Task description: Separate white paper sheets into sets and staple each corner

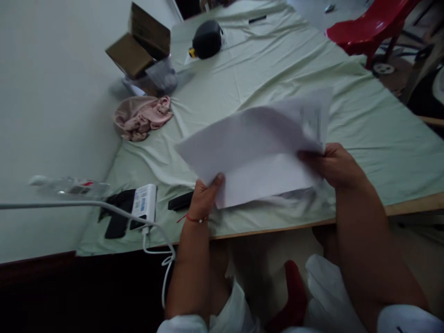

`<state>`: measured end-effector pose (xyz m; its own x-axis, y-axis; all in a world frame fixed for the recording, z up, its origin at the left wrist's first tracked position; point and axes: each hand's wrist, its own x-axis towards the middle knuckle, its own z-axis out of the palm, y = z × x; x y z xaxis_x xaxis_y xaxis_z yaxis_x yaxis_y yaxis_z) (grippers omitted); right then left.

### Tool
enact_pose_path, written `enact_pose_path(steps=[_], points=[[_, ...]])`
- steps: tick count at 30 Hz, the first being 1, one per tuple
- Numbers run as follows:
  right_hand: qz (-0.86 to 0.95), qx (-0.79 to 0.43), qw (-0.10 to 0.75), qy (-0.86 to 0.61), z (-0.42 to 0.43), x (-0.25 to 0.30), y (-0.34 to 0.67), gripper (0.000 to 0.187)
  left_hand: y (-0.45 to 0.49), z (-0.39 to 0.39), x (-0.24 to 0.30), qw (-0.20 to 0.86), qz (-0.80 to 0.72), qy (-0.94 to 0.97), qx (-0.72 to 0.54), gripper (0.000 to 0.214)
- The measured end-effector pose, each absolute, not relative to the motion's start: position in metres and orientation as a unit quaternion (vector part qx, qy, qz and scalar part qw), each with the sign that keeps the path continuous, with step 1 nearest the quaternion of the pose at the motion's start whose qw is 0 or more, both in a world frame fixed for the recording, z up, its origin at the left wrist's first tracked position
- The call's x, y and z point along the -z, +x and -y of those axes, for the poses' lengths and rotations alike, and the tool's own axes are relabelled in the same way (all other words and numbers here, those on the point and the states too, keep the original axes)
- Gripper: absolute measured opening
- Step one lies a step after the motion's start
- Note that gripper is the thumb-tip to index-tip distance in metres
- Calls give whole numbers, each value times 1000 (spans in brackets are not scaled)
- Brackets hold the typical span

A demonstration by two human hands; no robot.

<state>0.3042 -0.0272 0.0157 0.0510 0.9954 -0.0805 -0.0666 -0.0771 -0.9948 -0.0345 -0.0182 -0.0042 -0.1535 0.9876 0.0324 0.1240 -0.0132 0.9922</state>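
Observation:
A large white sheet of paper [249,143], bent into a fold and blurred by motion, hangs just above the near edge of a table covered in pale green cloth [263,69]. My left hand [204,196] pinches its lower left edge, thumb on top; a red string bracelet circles that wrist. My right hand [333,164] grips the sheet's right edge with the fingers curled round it.
Near the left hand lie a white power bank [144,203] with a white cable, a dark phone [180,201] and black items. Farther back sit pink cloth [142,118], an open cardboard box [142,44] and a black device [207,39]. A red chair [371,25] stands right.

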Motion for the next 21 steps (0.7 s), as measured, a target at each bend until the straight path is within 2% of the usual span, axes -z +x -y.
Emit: enact_pose_path(steps=[3,6,14,17,21], points=[[376,-536,514,-554,29,-19,304,31,-24,27,-4,540,-525,371,-543,55],[348,-535,545,-544,29,-22,301,33,-15,34,-12,596,-524,282,-539,63],[333,-511,586,-534,26,-23,297,30,-24,40,-12,718,-488,265,-420,55],[317,-510,593,-537,26,-24,297,29,-32,42,-12,736,-470,281,-397,57],[301,-514,595,-540,26,-25,296,30,-34,44,-14,739,-474,329,-346,50]])
